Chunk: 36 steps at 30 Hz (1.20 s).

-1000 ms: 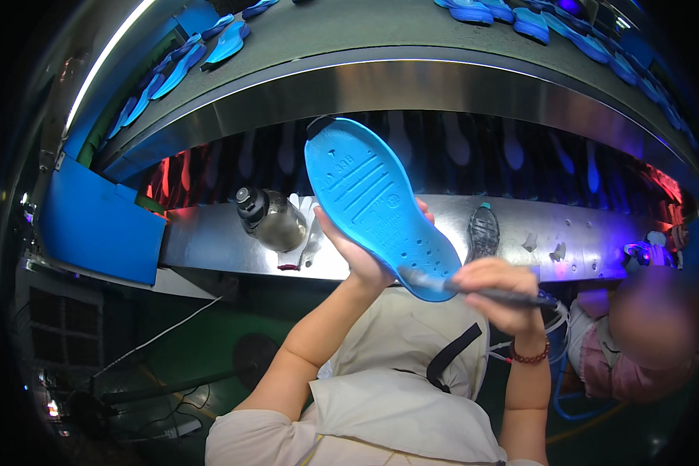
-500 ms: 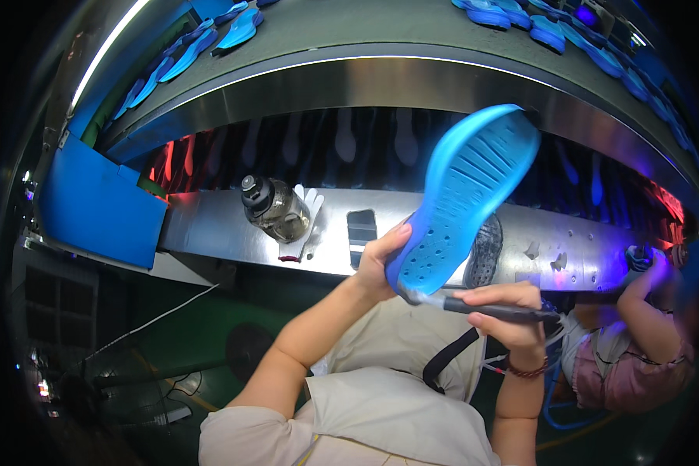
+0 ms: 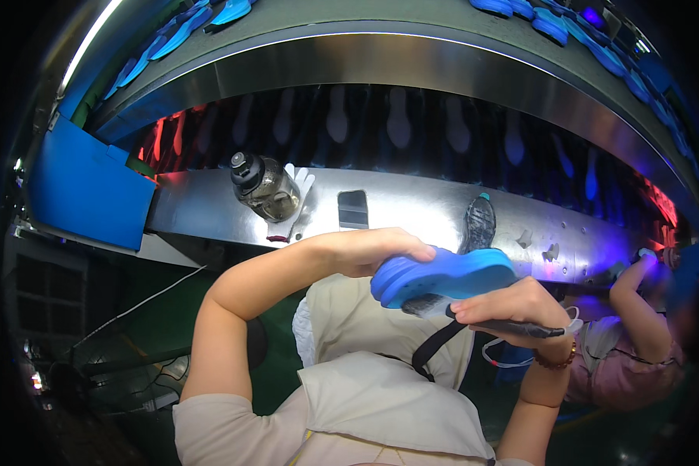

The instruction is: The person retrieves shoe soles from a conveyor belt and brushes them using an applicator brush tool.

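My left hand [image 3: 380, 250] is closed around the heel end of a blue shoe sole [image 3: 454, 273], held tilted nearly edge-on above my lap. In my right hand [image 3: 520, 307] is a brush [image 3: 514, 328] with a dark handle, pinched between thumb and fingers. Its greyish bristles [image 3: 423, 304] lie against the lower side of the sole near the heel; whether they press on it is hard to tell. Behind the sole, a dark sole-shaped piece [image 3: 480, 221] with a teal tip rests on the metal ledge.
On the metal ledge [image 3: 412, 206] are a bottle [image 3: 268, 193] with a black cap, a white glove [image 3: 303, 186] and a dark rectangular thing [image 3: 353, 210]. More blue soles [image 3: 550, 27] lie on the conveyor belt [image 3: 365, 15]. A co-worker's arm [image 3: 635, 303] is at the right.
The sole has come down from upright to nearly level, its toe end now pointing right. My left forearm has swung up and across; the brush is now under the sole's edge.
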### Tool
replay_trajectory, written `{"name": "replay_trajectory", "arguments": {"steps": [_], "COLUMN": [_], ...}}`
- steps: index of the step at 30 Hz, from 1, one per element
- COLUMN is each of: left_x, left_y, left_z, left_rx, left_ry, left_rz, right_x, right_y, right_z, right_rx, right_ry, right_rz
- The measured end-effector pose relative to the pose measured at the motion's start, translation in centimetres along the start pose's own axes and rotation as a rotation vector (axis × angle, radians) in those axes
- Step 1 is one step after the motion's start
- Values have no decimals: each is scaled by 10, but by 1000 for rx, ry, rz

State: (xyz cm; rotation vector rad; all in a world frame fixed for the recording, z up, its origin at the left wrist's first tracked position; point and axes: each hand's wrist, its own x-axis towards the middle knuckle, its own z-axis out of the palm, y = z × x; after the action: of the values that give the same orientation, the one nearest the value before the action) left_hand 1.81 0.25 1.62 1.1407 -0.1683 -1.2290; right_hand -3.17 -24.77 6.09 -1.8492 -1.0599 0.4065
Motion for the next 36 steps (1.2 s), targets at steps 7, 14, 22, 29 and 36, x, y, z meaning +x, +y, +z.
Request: {"name": "replay_trajectory", "arguments": {"steps": [7,14,22,29,36], "left_x": [-17,-33,14,54,33], "left_y": [-5,-1,-45,-62,-49], "left_z": [-10,-20,-24,-10,-6], "left_rx": [-31,-46,-498,-736,-727], "left_ry": [45,8,-65,114,146], "left_rz": [127,189,676,670,768], "right_x": [-8,-14,-2,30,20], "right_y": [24,36,4,40,6], "right_z": [7,11,27,51,43], "right_rx": [54,81,72,-124,-29], "right_ry": [139,355,544,600,442], "right_rz": [-5,24,41,100,-13]}}
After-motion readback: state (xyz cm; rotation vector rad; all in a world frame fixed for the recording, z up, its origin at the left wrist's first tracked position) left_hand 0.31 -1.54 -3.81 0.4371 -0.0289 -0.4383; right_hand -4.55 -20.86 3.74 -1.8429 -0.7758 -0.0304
